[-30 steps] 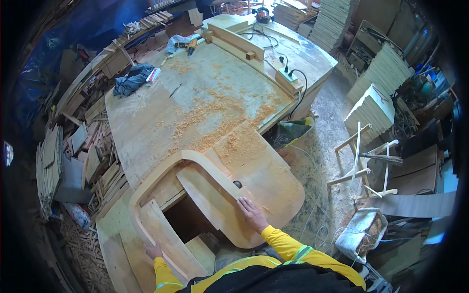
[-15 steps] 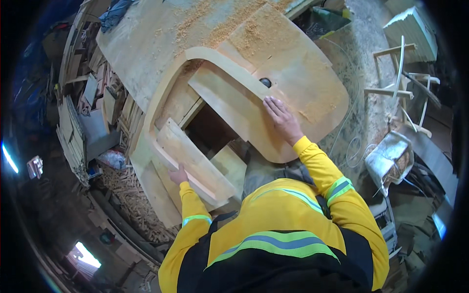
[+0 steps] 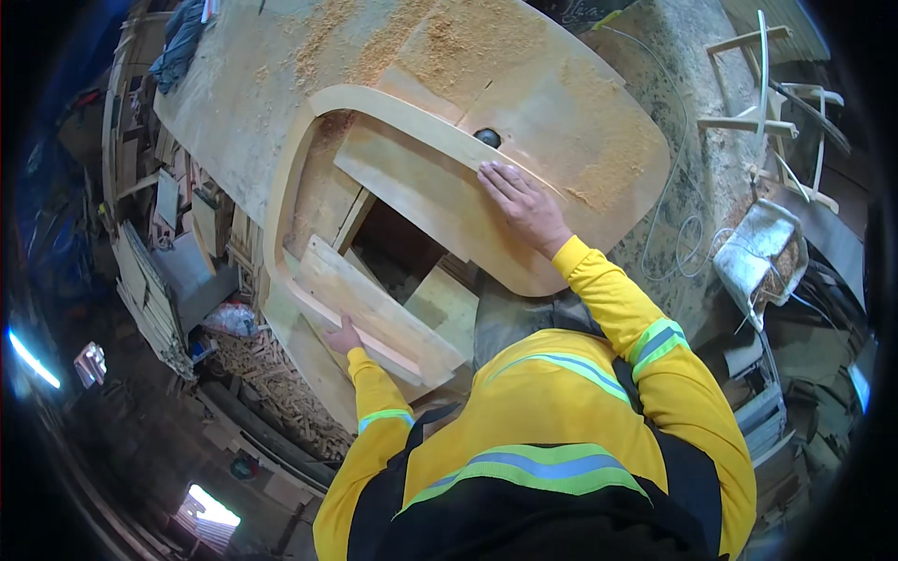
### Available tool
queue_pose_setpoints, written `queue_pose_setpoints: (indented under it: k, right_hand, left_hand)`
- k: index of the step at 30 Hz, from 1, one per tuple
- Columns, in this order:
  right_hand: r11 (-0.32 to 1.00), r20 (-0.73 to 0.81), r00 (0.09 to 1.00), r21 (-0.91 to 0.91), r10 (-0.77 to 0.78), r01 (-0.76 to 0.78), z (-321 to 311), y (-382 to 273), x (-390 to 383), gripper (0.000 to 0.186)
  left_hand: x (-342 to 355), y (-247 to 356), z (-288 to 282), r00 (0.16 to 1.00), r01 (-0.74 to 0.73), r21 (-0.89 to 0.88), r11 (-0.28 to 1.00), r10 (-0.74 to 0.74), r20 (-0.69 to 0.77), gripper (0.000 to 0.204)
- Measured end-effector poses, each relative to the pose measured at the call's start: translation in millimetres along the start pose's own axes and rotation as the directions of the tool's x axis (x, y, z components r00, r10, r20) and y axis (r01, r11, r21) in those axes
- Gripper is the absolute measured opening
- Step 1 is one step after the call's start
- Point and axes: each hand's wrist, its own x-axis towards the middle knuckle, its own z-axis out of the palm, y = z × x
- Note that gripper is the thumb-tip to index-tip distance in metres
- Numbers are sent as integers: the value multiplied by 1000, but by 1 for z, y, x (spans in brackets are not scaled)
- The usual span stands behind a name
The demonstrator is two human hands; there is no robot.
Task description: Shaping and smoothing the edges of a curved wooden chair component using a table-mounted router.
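Observation:
A pale U-shaped wooden frame [image 3: 412, 114] lies across the dusty work table, its rounded bend pointing to the far left. My left hand [image 3: 346, 337] grips the frame's near-left arm at its outer edge, thumb up; the other fingers are mostly hidden. On the far-right arm, my right hand [image 3: 526, 210] rests flat, fingers stretched out together. Just beyond those fingertips a dark round spindle or cutter head [image 3: 487, 137] stands in the table board, close to the frame's outer edge. Inside the U, a loose-looking plank [image 3: 379, 304] runs alongside the left arm.
A rectangular opening [image 3: 398, 238] in the table shows dark space below. Orange sawdust [image 3: 449, 42] covers the far boards. Scrap wood [image 3: 210, 224] piles up at left. To the right are a thin cable [image 3: 675, 187], stool-like wooden frames [image 3: 762, 122] and a pale sack [image 3: 758, 252].
The view has turned and shifted slightly, so the table sits a little differently in it. Both hands keep about the same places on the wooden frame.

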Motion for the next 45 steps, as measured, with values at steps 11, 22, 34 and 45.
queue_pose_setpoints:
  k: [11, 22, 34, 45]
  right_hand:
    - [999, -7, 1000, -34, -7, 7, 5, 0, 8, 51]
    - [1000, -8, 1000, -12, -15, 15, 9, -2, 20, 53]
    - [995, -13, 1000, -99, -23, 21, 14, -5, 33, 51]
    - [997, -9, 1000, -68, -21, 20, 18, -8, 45, 53]
  left_hand:
    - [8, 8, 3, 997, 70, -214, 974, -65, 28, 90]
    - [21, 7, 3, 998, 55, -151, 987, -58, -18, 88]
    - [28, 23, -4, 997, 71, -151, 986, -71, 1, 89]
    - [41, 27, -1, 997, 73, -201, 977, -78, -17, 92]
